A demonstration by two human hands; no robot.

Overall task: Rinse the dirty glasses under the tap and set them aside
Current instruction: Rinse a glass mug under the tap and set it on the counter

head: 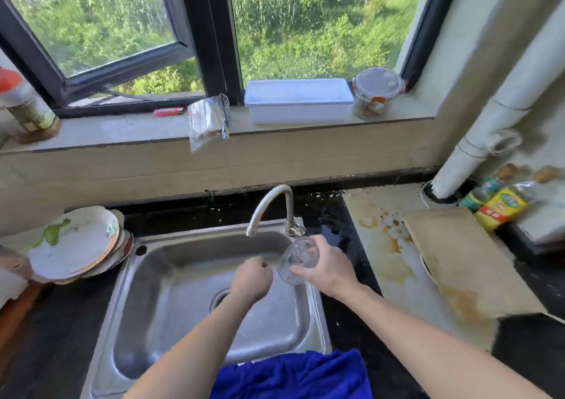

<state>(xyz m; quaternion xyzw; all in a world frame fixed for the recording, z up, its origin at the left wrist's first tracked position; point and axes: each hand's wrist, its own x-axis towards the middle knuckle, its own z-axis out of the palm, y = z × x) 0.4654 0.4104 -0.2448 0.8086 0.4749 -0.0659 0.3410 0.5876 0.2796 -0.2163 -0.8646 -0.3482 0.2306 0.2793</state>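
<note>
Big steel sink (171, 300), basin shiny, rounded corners, drain in middle. Blue fuzzy cloth (293, 374) draped over front rim. Stack of dirty plates (76, 242) left of sink, green scrap on top one. White lidded box (298, 100) on sill, contents hidden. Beside it round jar (374, 94), brownish stuff inside. Curved metal tap (269, 206). Right hand (333, 270) grips clear ribbed glass (298, 259), tilted, over basin's right side, below tap base. Left hand (252, 279) curled into fist, nothing in it, just left of glass.

The dark counter (331, 215) holds a steel sink (122, 294). Around it, stacked plates (76, 242) lie at nine o'clock, a board (464, 258) at three, bottles (495, 204) at two, and a blue cloth (290, 374) at six.
</note>
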